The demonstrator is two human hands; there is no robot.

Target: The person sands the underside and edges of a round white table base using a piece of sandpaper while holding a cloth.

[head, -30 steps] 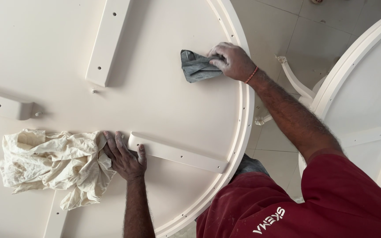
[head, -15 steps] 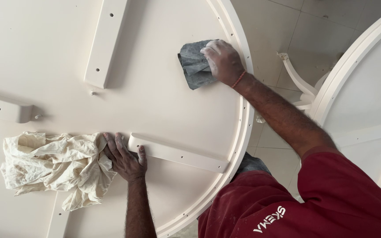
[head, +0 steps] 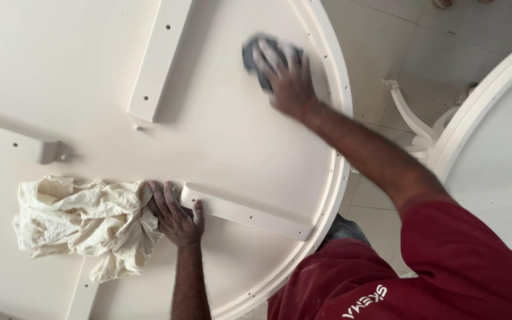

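A round cream tabletop [head: 90, 77] lies underside up, with wooden battens screwed across it. My right hand [head: 285, 74] presses a grey sanding pad [head: 255, 56] flat on the surface near the top rim; both are motion-blurred. My left hand [head: 176, 216] lies palm down with fingers spread on the tabletop. Its fingertips touch a crumpled cream rag [head: 81, 222], and its thumb rests against the end of a short batten [head: 247, 213].
A long batten [head: 161, 56] runs up the middle, and another [head: 13, 142] sits at the left. The raised rim [head: 333, 178] curves along the right side. A second white round tabletop [head: 493, 154] and a curved white leg [head: 410, 118] stand on the tiled floor at right.
My right hand has slid the grey pad up and to the left along the tabletop near the rim. My left hand and the rag have stayed put.
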